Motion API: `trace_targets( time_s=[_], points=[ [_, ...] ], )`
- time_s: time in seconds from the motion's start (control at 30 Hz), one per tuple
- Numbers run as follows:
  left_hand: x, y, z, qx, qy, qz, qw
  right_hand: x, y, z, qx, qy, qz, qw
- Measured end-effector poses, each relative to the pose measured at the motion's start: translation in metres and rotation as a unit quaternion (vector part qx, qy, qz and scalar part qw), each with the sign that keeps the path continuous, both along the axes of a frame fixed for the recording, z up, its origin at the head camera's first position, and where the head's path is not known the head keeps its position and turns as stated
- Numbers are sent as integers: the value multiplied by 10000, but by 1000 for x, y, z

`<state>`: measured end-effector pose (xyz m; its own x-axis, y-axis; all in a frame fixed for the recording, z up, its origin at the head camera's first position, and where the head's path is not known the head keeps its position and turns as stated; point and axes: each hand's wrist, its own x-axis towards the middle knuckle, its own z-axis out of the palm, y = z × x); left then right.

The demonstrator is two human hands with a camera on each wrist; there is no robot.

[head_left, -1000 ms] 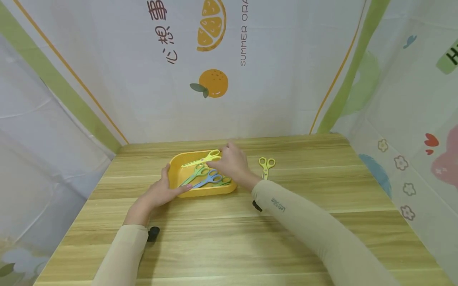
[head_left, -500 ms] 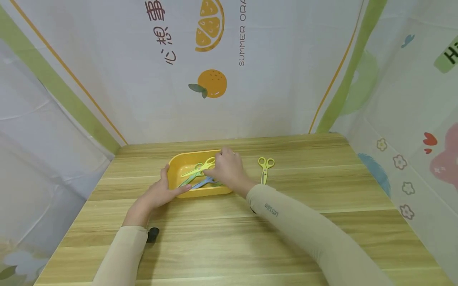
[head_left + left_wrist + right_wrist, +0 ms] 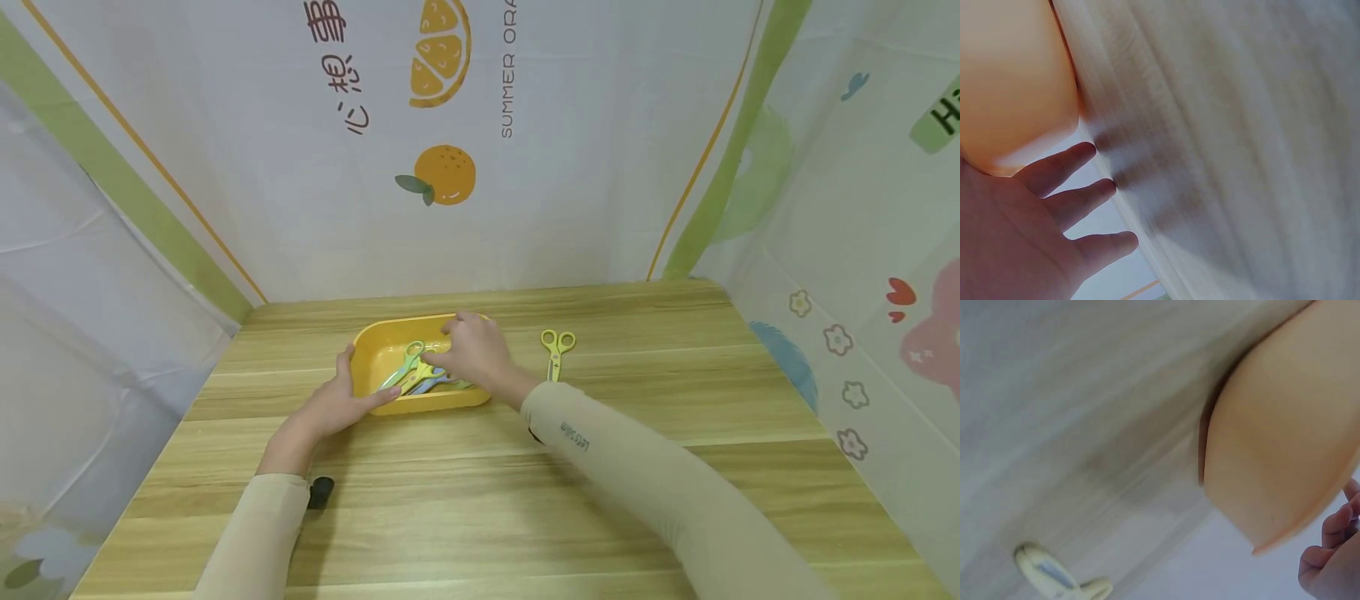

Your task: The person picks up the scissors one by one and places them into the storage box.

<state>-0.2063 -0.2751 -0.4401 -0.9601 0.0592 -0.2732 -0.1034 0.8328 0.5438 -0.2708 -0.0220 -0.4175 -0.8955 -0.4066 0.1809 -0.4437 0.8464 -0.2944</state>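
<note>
A yellow plastic tray [image 3: 442, 404] holds several pairs of scissors. Among them are green scissors [image 3: 407, 364], yellow scissors [image 3: 416, 379] lying across the heap, and blue scissors [image 3: 432, 382]. My left hand [image 3: 333, 403] braces the tray's left front corner, thumb over the near rim and the other fingers along the left wall. Those fingers [image 3: 1079, 200] are straight and spread in the left wrist view. Above the tray's right half, my right hand [image 3: 477, 350] is bent with a gap between thumb and forefinger. It hides part of the heap and the far right corner.
Another pair of yellow scissors [image 3: 557, 350] lies on the wooden table [image 3: 480, 500] to the right of the tray, blades toward me and partly behind my right sleeve. A printed cloth [image 3: 562, 208] hangs behind the table, with more cloth at both sides.
The yellow scissors held by my right hand have come down onto the other scissors in the tray, and the hand has parted from them. My left hand has stayed on the tray.
</note>
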Motion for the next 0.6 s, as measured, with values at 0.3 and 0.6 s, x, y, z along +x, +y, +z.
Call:
trace_targets(
  time_s=[0.3, 0.6],
  points=[
    [0, -1, -1, 14, 18, 0, 10000, -12, 19, 14, -407, -245, -53, 9989],
    [-1, -1, -1, 51, -43, 30, 10000, -22, 41, 33, -831, -475, -46, 9954]
  ],
)
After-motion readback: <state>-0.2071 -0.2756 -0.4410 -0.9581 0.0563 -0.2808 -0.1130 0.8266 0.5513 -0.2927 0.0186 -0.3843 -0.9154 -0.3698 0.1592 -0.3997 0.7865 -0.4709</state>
